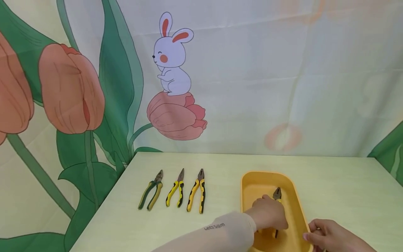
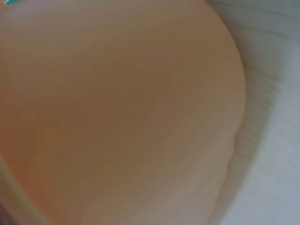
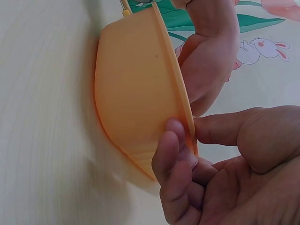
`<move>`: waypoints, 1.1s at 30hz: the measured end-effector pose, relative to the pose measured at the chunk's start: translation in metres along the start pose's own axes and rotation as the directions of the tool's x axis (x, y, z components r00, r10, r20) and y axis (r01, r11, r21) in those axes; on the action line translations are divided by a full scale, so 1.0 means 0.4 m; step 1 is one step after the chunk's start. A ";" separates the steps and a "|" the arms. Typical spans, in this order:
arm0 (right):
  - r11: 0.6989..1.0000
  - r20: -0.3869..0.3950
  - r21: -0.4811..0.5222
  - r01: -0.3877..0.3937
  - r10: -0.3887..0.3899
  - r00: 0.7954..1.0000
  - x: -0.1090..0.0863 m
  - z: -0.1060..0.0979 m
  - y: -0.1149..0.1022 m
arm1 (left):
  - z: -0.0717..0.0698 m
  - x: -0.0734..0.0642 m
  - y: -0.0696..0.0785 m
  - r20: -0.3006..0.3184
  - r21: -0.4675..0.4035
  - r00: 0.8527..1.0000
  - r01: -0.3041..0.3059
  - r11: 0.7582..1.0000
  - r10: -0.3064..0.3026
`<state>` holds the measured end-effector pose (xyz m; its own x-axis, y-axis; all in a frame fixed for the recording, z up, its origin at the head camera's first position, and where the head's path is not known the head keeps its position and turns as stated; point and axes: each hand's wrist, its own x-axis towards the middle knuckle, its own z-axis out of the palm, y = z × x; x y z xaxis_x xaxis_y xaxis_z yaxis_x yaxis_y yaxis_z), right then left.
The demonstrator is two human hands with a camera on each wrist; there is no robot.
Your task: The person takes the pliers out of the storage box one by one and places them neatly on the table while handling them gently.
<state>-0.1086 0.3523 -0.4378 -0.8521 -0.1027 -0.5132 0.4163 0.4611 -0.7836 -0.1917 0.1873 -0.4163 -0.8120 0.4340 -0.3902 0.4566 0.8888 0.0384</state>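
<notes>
In the head view, my left hand point(image 1: 270, 214) reaches into a yellow plastic tray point(image 1: 294, 196), fingers curled over a pair of pliers point(image 1: 277, 194) with yellow on its handles. The pliers' dark head shows beyond the knuckles and handle ends show below; the middle is hidden by the hand. My right hand point(image 1: 330, 233) pinches the tray's right rim, and the right wrist view has its thumb inside the rim and fingers outside against the wall. Skin of the left hand point(image 2: 122, 117) fills most of the left wrist view, hiding its fingers.
Left of the tray, three pliers lie in a row on the pale table point(image 1: 223, 182): green-handled pliers point(image 1: 157, 182), yellow-and-black needle-nose pliers point(image 1: 180, 180) and larger yellow-and-black pliers point(image 1: 200, 177). Behind the table hangs a cloth point(image 1: 239, 87) printed with tulips and a rabbit.
</notes>
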 end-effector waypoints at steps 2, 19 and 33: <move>1.000 -0.002 -0.003 0.000 0.000 1.000 0.000 0.000 0.000 | -0.008 -0.005 -0.009 -0.006 -0.017 1.000 -0.005 1.000 0.005; 0.995 -0.110 -0.024 -0.100 0.097 0.989 0.007 0.020 -0.017 | -0.041 -0.017 -0.022 -0.054 -0.044 0.996 0.067 0.997 -0.070; 0.998 -0.022 -0.057 0.036 -0.038 0.999 0.002 0.002 -0.003 | -0.030 -0.008 -0.039 -0.069 -0.004 0.998 0.010 1.000 -0.010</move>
<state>-0.1096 0.3510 -0.4373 -0.8741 -0.1004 -0.4753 0.3664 0.5062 -0.7807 -0.2005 0.1737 -0.4044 -0.8400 0.4339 -0.3259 0.4469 0.8938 0.0379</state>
